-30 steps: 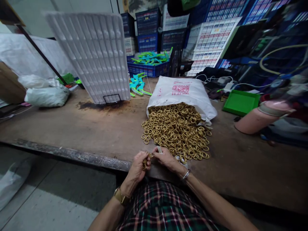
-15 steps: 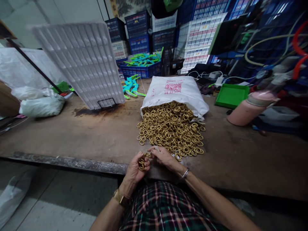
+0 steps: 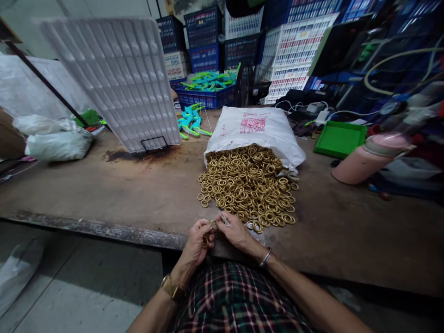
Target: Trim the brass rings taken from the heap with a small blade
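A heap of gold metal rings (image 3: 247,187) spills from a white sack (image 3: 255,131) onto the brown table (image 3: 121,194). At the table's near edge my left hand (image 3: 198,242) is closed around a small bunch of gold rings (image 3: 207,238). My right hand (image 3: 236,231) touches it from the right, pinching a small pale piece (image 3: 224,218) between its fingertips, just in front of the heap. A gold watch is on my left wrist and a bangle on my right.
A white ribbed tray (image 3: 120,78) leans upright at the back left, with white plastic bags (image 3: 52,138) beside it. Teal plastic parts (image 3: 190,121) lie behind the sack. A green tray (image 3: 340,137) and a pink flask (image 3: 371,159) sit at the right. Stacked crates fill the background.
My hands stay together at the table edge, the fingers shifting slightly around the rings. The view has swung a little; the heap and sack have not moved.
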